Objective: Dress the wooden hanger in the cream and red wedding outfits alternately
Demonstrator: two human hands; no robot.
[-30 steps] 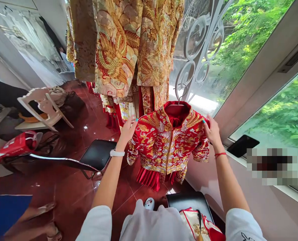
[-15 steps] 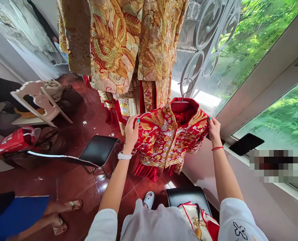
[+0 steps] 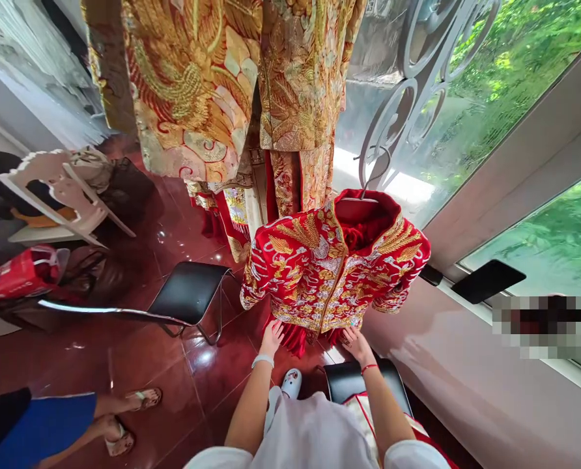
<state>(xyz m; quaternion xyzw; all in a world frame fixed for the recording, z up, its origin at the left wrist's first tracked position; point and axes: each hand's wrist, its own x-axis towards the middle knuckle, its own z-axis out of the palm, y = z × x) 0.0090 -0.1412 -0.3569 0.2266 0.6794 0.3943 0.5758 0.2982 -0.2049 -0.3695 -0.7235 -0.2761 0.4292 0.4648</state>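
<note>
A red jacket (image 3: 303, 273) with gold and silver embroidery, a stand collar and red fringe hangs in front of me on a hanger (image 3: 368, 185). My left hand (image 3: 272, 340) is at the left end of its bottom hem, fingers closed on the edge beside the fringe. At the right end of the same hem, my right hand (image 3: 359, 345) pinches the edge, with a painted nail showing on the front of the cloth. The fingertips behind the hem are partly hidden. Both sleeves hang free at the sides.
Gold embroidered garments (image 3: 193, 98) hang above and behind. A black chair (image 3: 190, 293) stands at left, another black seat (image 3: 368, 381) with cloth on it close at right. A black phone (image 3: 488, 281) lies on the windowsill. Another person's legs (image 3: 102, 417) show at lower left.
Both my hands have left the jacket's shoulders and moved down to its bottom hem, closer together. The view has shifted slightly nearer to the hanging garments.
</note>
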